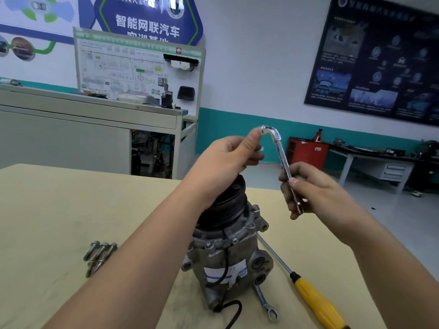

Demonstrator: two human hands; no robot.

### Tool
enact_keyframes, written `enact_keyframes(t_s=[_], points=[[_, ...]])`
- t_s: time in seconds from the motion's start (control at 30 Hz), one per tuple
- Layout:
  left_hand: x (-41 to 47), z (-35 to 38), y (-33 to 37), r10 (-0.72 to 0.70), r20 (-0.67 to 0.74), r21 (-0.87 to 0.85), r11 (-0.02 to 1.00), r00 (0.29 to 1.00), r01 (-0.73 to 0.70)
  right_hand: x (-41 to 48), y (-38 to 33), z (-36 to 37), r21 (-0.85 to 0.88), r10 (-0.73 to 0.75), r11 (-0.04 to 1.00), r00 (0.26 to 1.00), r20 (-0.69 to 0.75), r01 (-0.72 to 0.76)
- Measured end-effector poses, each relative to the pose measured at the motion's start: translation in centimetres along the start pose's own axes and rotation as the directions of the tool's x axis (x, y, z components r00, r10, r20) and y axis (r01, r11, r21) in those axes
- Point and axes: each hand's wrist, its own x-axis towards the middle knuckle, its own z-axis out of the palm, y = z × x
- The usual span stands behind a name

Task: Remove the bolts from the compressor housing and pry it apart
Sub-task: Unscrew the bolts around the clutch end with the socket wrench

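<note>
The grey metal compressor (228,255) stands upright on the wooden table (47,210), with its black pulley (228,205) on top. Above it I hold a chrome L-shaped socket wrench (282,160) in the air. My right hand (308,188) grips its long shaft near the lower end. My left hand (230,155) pinches the bent short end at the top. Several removed bolts (99,255) lie on the table to the left of the compressor.
A screwdriver with a yellow handle (316,302) lies to the right of the compressor, and a combination spanner (266,302) lies at its base. A black cable (232,312) trails toward the table's near edge. Benches and a red cabinet (306,153) stand along the far wall.
</note>
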Motion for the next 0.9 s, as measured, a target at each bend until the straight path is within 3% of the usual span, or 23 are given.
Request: enact_keyframes(t_s=[0.13, 0.23, 0.3, 0.37, 0.5, 0.7, 0.9], points=[[0.0, 0.0, -0.2, 0.062, -0.187, 0.252, 0.968, 0.98, -0.013, -1.8, -0.6, -1.6, -0.227, 0.121, 0.966, 0.992, -0.03, -0.124], [-0.1, -0.1, -0.2, 0.119, -0.331, 0.418, 0.908, 0.936, 0.033, -3.0, -1.6, -2.3, -0.426, 0.094, 0.898, 0.994, -0.051, -0.107], [0.2, 0.2, -0.4, 0.041, -0.299, 0.578, 0.802, 0.953, 0.147, -3.5, -2.5, -2.3, -0.564, 0.064, 0.822, 0.997, -0.04, -0.076], [0.6, 0.3, -0.3, -0.144, -0.27, 0.672, 0.68, 0.952, 0.293, -3.7, -3.2, -1.9, -0.677, 0.067, 0.734, 0.998, -0.018, -0.062], [1.1, -0.1, -0.5, -0.274, -0.276, 0.68, 0.622, 0.921, 0.389, -4.2, -3.8, -1.2, -0.805, 0.109, 0.589, 0.994, -0.004, -0.068], [0.9, 0.3, -0.2, -0.269, -0.304, 0.665, 0.627, 0.914, 0.406, -4.6, -5.7, -1.1, -0.776, 0.089, 0.626, 0.996, -0.031, -0.08], [1.1, 0.2, -0.3, -0.262, -0.296, 0.678, 0.619, 0.919, 0.395, -4.4, -6.1, 0.4, -0.829, 0.094, 0.552, 0.995, -0.044, -0.089]])
